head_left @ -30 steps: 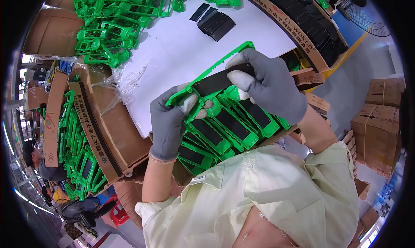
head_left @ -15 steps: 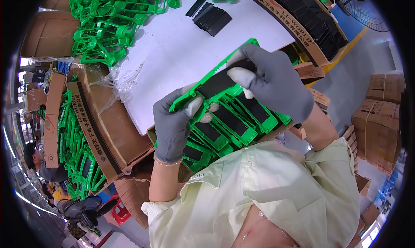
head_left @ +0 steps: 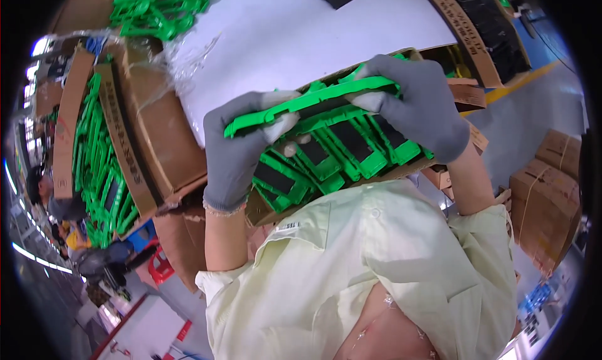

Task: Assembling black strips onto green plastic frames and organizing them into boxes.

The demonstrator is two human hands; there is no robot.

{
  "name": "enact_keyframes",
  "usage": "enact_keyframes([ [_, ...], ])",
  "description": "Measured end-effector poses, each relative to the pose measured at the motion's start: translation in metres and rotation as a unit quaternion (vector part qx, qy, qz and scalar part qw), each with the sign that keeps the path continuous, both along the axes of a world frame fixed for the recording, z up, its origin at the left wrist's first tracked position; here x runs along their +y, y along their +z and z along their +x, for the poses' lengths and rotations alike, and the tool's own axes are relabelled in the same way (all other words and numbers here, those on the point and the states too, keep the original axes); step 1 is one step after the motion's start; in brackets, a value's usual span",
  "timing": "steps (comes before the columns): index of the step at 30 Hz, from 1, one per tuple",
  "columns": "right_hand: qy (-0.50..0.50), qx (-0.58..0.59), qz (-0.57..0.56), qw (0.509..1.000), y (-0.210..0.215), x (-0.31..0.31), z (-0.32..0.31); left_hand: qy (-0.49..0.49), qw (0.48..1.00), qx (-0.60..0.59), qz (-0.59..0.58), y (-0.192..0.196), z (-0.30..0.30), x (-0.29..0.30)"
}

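A green frame (head_left: 313, 101) was gripped at both ends by the left hand (head_left: 233, 134) and right hand (head_left: 423, 106), above a cardboard box (head_left: 256, 212).

Green frame (head_left: 313, 100) swung closer to level, edge-on; black strip (head_left: 323, 110) mostly hidden now.

The long bright-green plastic frame (head_left: 313, 101) I gripped was smooth and faintly glossy; my 2 grey knitted-cloth gloves (head_left: 427, 109) were matt. The flat white tabletop (head_left: 276, 43) looked smooth, the clear crumpled plastic film (head_left: 188, 56) shiny, the brown cardboard box (head_left: 158, 125) dull.
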State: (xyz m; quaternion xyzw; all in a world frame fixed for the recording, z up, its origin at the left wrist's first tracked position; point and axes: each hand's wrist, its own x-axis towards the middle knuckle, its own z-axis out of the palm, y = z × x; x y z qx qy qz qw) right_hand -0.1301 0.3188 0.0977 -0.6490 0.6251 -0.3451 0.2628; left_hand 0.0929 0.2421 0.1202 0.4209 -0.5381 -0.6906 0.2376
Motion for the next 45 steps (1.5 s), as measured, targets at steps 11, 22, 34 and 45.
enact_keyframes([
  [11,-0.074,-0.096,0.034,0.992,0.004,0.026,0.015,-0.017,0.973,-0.230,-0.026,0.032,0.094,-0.010],
  [22,-0.225,-0.091,0.021,0.970,-0.032,0.051,-0.052,-0.106,0.743,-0.527,-0.399,-0.025,0.071,0.015],
  [34,-0.214,-0.472,0.186,0.835,-0.145,0.081,-0.108,0.143,0.843,-0.380,-0.353,-0.102,0.083,0.040],
  [45,-0.040,-0.587,0.199,0.784,-0.223,0.126,-0.160,0.231,0.889,0.264,0.296,-0.188,0.147,0.066],
])
